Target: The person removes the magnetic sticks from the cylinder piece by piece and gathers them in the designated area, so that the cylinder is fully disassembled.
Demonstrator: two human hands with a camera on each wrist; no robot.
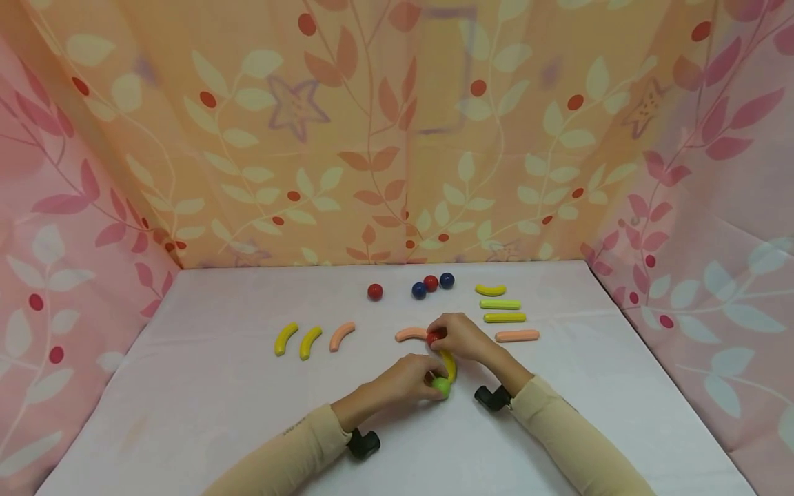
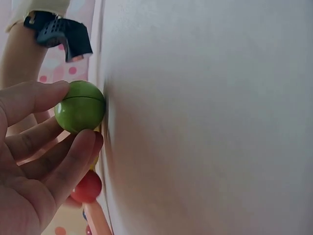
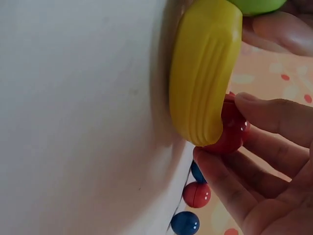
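My left hand (image 1: pixel 406 377) pinches a green ball (image 2: pixel 80 110) between thumb and fingers, low at the white table. A little farther back, my right hand (image 1: pixel 464 336) holds a red ball (image 3: pixel 234 128) by its fingertips. Between the two balls lies a yellow curved stick (image 3: pixel 203 73); one end meets the red ball and the other is at the green ball. From the red ball's left side a pink curved stick (image 1: pixel 411 333) runs out along the table. Whether the pieces are fastened together cannot be told.
Two yellow curved sticks (image 1: pixel 286 339) and a pink one (image 1: pixel 342 336) lie left. Behind are red balls (image 1: pixel 375 292) and blue balls (image 1: pixel 446 280). At right are a yellow curved stick (image 1: pixel 491 290) and straight green (image 1: pixel 500 304), yellow (image 1: pixel 504 317) and pink sticks (image 1: pixel 517 335). Patterned curtains surround the table.
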